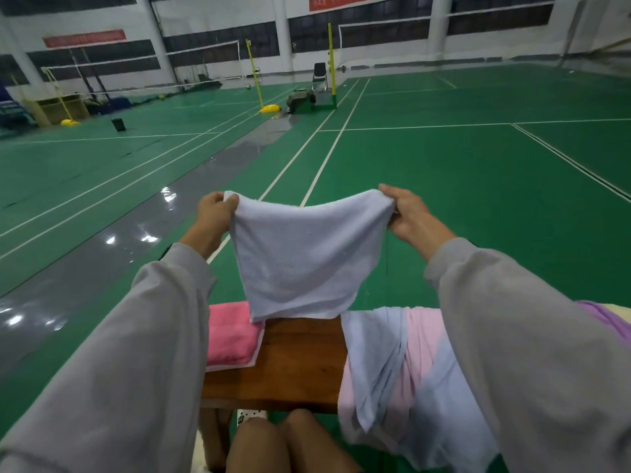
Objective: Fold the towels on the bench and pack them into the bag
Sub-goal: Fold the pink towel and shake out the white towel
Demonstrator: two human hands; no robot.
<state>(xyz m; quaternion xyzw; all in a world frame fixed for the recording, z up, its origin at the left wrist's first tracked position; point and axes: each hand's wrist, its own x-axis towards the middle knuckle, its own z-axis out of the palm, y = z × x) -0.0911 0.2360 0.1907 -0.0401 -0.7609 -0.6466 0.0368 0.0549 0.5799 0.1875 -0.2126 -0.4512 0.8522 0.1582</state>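
I hold a pale lavender towel (302,254) up in the air over the wooden bench (297,367). My left hand (215,216) pinches its top left corner and my right hand (408,213) pinches its top right corner. The towel hangs doubled, its lower edge just above the bench top. A folded pink towel (230,336) lies on the bench at the left. Unfolded light blue (375,363) and pale pink (423,339) towels drape over the bench at the right. No bag is in view.
A green sports court floor (444,199) with white lines stretches ahead, with a grey glossy strip (102,250) at the left. Net posts, a chair (320,76) and a small black bin (118,124) stand far off. My bare knees (283,442) are under the bench's near edge.
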